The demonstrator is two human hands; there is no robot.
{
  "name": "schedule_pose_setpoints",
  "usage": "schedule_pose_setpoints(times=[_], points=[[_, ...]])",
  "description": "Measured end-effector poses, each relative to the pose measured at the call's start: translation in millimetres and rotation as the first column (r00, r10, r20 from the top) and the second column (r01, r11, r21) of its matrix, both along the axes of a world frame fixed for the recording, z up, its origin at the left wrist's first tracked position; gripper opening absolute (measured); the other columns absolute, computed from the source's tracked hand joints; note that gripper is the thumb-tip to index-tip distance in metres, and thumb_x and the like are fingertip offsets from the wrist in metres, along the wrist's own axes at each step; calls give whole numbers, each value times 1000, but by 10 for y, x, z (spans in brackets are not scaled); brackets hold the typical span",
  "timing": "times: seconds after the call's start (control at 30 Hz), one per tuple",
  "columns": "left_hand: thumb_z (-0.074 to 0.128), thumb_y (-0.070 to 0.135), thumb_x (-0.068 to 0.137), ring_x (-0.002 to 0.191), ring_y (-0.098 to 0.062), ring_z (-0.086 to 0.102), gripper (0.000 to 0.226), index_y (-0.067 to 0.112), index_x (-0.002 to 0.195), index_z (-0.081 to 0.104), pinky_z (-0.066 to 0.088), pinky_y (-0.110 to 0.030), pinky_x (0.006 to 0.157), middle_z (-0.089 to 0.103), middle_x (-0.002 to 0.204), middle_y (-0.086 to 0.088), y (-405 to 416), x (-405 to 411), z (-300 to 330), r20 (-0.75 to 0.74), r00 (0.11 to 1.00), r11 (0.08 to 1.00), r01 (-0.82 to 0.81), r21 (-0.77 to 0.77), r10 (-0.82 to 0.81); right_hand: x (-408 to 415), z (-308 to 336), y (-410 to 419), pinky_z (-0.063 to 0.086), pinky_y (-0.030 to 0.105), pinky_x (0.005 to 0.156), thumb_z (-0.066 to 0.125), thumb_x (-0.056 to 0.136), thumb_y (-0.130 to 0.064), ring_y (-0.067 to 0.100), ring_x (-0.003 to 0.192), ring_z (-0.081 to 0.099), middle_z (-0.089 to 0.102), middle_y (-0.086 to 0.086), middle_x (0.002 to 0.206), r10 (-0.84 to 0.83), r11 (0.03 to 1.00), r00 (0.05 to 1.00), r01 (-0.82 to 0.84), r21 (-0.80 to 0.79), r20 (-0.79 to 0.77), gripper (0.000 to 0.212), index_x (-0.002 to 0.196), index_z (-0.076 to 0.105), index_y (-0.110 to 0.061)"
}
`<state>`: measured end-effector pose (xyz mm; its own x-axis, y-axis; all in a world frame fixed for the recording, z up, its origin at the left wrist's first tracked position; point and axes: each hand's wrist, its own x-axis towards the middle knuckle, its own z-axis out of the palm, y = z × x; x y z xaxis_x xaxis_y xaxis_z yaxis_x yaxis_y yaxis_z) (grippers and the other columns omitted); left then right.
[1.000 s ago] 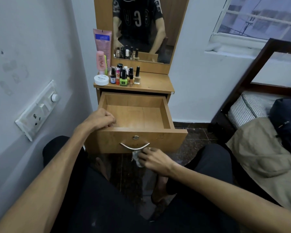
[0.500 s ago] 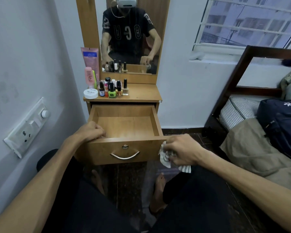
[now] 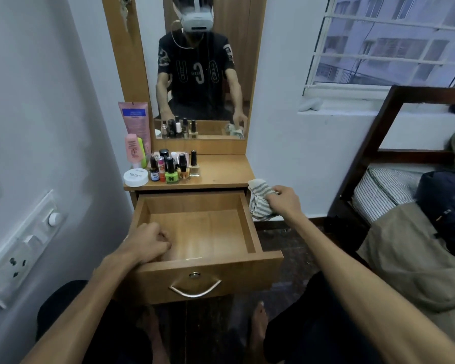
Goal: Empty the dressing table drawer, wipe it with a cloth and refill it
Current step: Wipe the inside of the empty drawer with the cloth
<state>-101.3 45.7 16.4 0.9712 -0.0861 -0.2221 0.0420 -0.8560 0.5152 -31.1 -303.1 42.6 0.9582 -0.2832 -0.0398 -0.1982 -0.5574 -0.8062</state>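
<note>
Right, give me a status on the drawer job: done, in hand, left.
Done: the drawer is pulled out and empty, its bottles standing on the tabletop. In hand: the right hand holds the striped cloth beside the drawer's right wall, while the left hand grips its front left corner. Left: refilling; whether wiping is finished, I cannot tell.

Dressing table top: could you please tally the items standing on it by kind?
Pink tubes: 2, a tall one and a short one
Green item behind the short tube: 1, mostly hidden
White round jar: 1
Small bottles: at least 7; the back row is partly hidden
Total: at least 11
</note>
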Motion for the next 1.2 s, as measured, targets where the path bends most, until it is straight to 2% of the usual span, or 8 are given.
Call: schedule_pose_setpoints(times=[0.23,0.5,0.67,0.8,0.87,0.97,1.1,1.2], points=[[66,15,83,70,1,65,18,30,78,74,53,-26,70,71,69,16,-24,17,-107,155,988,1000,-11,-7,12,142,-395,213,47,26,74,34,112,-22,16,92,60,63,4,105,276,958,938,-251,138,-211,36,118,66,-8],[65,16,78,75,-5,66,17,30,72,72,56,-33,74,70,67,16,-48,9,-87,183,983,998,10,70,-22,-293,-607,-128,38,31,61,42,97,-4,13,64,43,51,2,74,440,881,826,-473,-8,-352,14,93,55,-7],[63,18,80,77,-11,67,16,26,72,73,58,-36,73,71,70,13,-58,-74,-37,247,969,993,-34,109,6,-621,-604,-369,56,33,82,61,99,-12,18,87,72,79,10,103,501,855,773,-512,84,-389,22,112,77,-5],[62,19,81,76,-15,66,15,26,73,72,57,-34,70,70,71,13,-61,-147,23,320,946,989,-94,116,53,-672,-232,-507,55,24,66,60,98,-9,16,75,71,78,4,87,458,843,725,-539,-9,-514,23,98,80,-20],[62,20,84,75,-16,65,15,25,78,74,52,-30,69,71,75,10,-84,-177,40,377,920,985,-151,89,107,-632,8,-551,52,25,66,64,92,-14,16,75,68,74,-3,75,365,835,775,-518,-188,-516,22,81,78,-25],[63,20,86,73,-13,63,14,26,82,74,52,-29,70,70,75,10,-56,-193,53,461,856,969,-246,-37,235,-613,397,-364,56,32,77,68,92,-29,22,87,72,77,7,87,245,892,943,-311,-328,-227,14,91,80,-23],[64,18,89,71,-7,63,14,25,84,75,51,-27,65,70,75,12,52,-169,97,450,690,817,-404,-411,567,-645,748,315,59,35,82,70,85,-40,13,87,73,79,-7,89,417,878,909,-402,-258,4,16,96,81,-37],[60,17,90,76,-14,66,15,25,84,72,49,-28,64,69,77,10,173,-147,104,236,482,497,-535,-683,844,-540,783,988,59,30,74,70,90,-32,7,82,72,77,-10,89,546,804,837,-518,-293,20,20,106,80,-32]])
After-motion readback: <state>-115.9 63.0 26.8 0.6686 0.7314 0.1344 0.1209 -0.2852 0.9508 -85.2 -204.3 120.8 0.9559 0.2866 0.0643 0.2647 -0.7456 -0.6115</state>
